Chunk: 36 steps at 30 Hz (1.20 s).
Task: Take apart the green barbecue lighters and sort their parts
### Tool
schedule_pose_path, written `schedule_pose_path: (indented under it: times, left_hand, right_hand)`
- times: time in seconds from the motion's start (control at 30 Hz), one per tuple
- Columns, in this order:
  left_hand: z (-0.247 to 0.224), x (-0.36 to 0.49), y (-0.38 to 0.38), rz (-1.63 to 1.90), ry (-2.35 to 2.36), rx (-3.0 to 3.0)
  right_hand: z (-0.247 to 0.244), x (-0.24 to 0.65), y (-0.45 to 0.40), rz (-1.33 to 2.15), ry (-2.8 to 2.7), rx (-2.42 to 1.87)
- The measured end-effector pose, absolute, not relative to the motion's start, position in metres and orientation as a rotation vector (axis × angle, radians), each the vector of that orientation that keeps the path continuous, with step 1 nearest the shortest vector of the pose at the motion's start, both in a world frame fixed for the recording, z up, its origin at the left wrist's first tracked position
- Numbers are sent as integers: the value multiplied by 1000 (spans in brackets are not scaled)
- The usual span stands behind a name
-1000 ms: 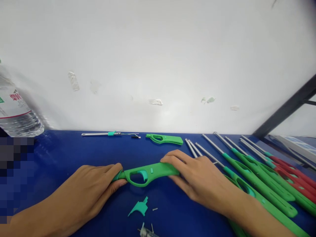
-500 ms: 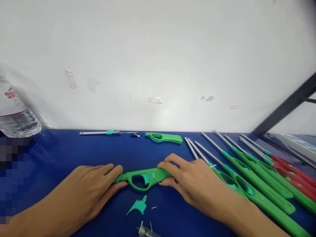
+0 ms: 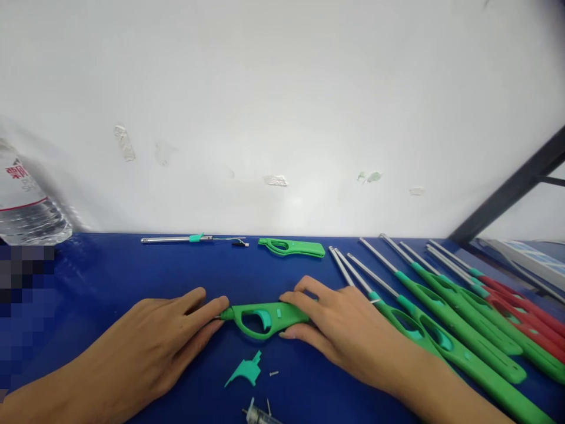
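A green lighter handle (image 3: 277, 315) with a teal trigger in its finger loop lies level between my hands, low over the blue table. My right hand (image 3: 339, 327) closes on its rear end with thumb and fingers. At the narrow front end, the thumb and fingers of my left hand (image 3: 170, 335) pinch the tip; a bit of metal shows between them, and the rest is hidden. In front of the handle lie a loose teal trigger (image 3: 247, 371) and a small screw (image 3: 274, 373). A clear part with a metal end (image 3: 260, 416) is cut off at the bottom edge.
Toward the wall (image 3: 282, 118) lie a metal lighter tube (image 3: 170, 239) with wires and a green handle shell (image 3: 295, 247). Several green lighters (image 3: 477, 359) and red lighters (image 3: 525, 318) are fanned out at right. A water bottle (image 3: 30, 206) stands at far left.
My left fingers have slid right, up against the handle's front end. The teal collar seen there before is now covered. The handle has shifted slightly right; my right hand keeps its grip.
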<state>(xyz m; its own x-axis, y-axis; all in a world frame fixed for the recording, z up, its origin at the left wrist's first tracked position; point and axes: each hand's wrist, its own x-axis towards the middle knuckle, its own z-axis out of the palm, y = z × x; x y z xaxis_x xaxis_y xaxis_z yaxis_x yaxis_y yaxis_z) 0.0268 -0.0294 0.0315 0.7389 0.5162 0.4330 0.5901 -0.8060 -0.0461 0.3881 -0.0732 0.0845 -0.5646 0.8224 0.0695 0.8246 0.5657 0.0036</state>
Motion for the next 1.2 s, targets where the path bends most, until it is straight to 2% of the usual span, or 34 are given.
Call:
schedule_pose_path:
  times: [0.4,1.2]
  left_hand:
    - [43,33,-33,-851,-685,-2716]
    - [54,54,-39,-831,-655,-2510]
  right_hand:
    - [81,384,-79,-33,-2676,-1404]
    - [70,389,-80,-38,-2540,-1354]
